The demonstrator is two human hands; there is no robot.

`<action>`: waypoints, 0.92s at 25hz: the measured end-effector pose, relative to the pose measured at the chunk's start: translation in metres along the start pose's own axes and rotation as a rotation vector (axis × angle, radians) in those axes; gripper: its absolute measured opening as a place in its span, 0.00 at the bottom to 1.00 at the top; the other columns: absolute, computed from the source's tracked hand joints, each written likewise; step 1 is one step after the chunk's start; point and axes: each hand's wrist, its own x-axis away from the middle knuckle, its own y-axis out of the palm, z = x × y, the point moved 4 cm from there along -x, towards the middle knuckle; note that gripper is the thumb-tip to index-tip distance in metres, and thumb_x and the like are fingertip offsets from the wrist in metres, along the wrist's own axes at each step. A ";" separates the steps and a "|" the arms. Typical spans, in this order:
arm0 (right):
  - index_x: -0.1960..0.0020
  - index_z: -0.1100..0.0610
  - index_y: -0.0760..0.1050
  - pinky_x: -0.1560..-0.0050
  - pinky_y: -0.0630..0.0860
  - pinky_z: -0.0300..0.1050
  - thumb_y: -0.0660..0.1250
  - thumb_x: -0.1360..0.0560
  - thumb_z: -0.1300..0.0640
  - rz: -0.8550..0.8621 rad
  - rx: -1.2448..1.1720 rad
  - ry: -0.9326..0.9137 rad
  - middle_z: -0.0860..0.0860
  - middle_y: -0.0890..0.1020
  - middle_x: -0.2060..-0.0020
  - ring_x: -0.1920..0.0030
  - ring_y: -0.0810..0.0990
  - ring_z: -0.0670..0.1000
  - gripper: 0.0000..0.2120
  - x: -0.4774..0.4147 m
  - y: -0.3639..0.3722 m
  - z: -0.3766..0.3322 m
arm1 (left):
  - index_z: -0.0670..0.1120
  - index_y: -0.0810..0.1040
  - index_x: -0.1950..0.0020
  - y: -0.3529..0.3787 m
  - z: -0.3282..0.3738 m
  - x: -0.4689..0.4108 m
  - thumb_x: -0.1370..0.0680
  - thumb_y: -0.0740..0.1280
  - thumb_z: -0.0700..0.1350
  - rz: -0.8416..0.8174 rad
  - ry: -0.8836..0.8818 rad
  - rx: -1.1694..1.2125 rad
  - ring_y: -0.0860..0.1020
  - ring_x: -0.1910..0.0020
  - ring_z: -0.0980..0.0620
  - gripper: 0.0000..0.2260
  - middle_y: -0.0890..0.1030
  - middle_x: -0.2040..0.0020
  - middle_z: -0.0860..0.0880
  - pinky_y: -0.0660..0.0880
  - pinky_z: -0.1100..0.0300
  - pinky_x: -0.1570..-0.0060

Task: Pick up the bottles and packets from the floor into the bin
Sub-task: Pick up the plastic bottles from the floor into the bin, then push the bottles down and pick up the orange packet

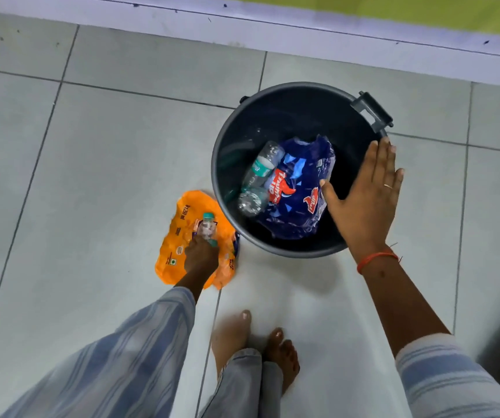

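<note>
My dark round bin [272, 245] holds a blue packet [300, 188] and two clear bottles [260, 170]. An orange packet [182, 218] lies flat beside it; a small bottle [208, 226] stands above that.

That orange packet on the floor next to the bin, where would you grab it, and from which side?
Probably by the far crinkled edge of the orange packet, coming from above and pinching it. It lies flat on the tiles, so there is no side to wrap around, and raised creases give the fingers something to catch. Its near end is covered by the left hand, which holds a small bottle. The bin crowds its right.
</note>
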 end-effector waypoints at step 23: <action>0.24 0.62 0.50 0.24 0.52 0.54 0.59 0.23 0.51 0.028 0.113 0.050 0.59 0.56 0.24 0.23 0.54 0.58 0.33 0.005 0.003 -0.004 | 0.43 0.42 0.23 -0.118 0.159 0.168 0.22 0.52 0.59 0.404 0.760 0.253 0.52 0.23 0.45 0.35 0.49 0.22 0.41 0.56 0.50 0.25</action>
